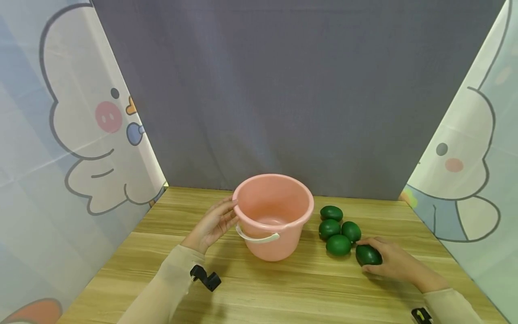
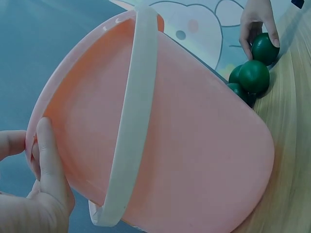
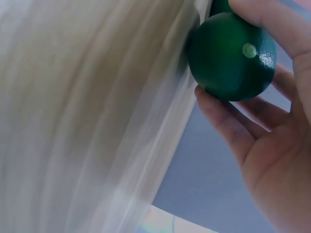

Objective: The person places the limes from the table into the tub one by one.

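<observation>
A pink bucket (image 1: pixel 272 240) with a white handle (image 1: pixel 259 238) stands upright on the table; the handle hangs down its near side. My left hand (image 1: pixel 216 225) holds the bucket's left rim, and in the left wrist view its fingers (image 2: pixel 47 155) lie on either side of that rim. Right of the bucket, my right hand (image 1: pixel 394 261) grips a glossy dark green oval fruit (image 1: pixel 368 255) between thumb and fingers. A pale stem spot shows on this fruit (image 3: pixel 228 58) in the right wrist view. Several similar green fruits (image 1: pixel 338 245) lie clustered between it and the bucket.
The wooden table (image 1: pixel 307 292) ends at a dark grey curtain (image 1: pixel 283 90) behind the bucket. Cartoon-printed cloths (image 1: pixel 73 252) hang along the left and right sides. A black bracket (image 1: pixel 205 277) sits on the left wrist.
</observation>
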The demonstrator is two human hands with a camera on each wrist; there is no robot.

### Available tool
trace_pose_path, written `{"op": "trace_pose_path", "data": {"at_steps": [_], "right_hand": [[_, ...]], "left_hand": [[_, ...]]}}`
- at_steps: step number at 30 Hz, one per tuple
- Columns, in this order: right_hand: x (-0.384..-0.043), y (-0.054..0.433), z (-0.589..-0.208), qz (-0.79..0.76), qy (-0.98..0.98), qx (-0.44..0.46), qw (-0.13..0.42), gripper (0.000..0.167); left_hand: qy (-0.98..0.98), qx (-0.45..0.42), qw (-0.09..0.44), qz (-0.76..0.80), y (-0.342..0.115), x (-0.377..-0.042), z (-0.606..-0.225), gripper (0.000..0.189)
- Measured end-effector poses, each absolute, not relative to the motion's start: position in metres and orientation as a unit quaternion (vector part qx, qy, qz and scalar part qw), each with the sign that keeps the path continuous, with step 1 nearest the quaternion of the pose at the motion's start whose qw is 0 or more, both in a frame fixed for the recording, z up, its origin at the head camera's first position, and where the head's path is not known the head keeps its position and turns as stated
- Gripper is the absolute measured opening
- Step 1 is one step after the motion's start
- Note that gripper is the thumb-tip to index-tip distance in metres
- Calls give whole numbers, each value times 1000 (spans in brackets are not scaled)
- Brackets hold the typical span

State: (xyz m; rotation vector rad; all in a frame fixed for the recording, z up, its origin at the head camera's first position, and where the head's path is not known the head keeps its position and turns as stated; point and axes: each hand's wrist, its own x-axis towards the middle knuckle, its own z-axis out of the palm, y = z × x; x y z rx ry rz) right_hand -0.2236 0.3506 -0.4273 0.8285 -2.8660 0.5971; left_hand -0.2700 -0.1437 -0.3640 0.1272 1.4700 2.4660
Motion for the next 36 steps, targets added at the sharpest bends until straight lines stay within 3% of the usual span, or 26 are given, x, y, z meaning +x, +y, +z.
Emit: {"op": "trace_pose_path", "data": {"at_steps": [16,27,36], "right_hand": [[-224,347,-416,193,-939,274,82,62],[-227,343,-416,173,-919,313,169,63],[-225,339,-408,185,-916,314,170,62]], "left_hand": [[503,37,130,854,-144,-269,-363,48],[500,34,125,856,-144,-269,-363,48],[499,32,123,857,-143,-269,-363,46]]}}
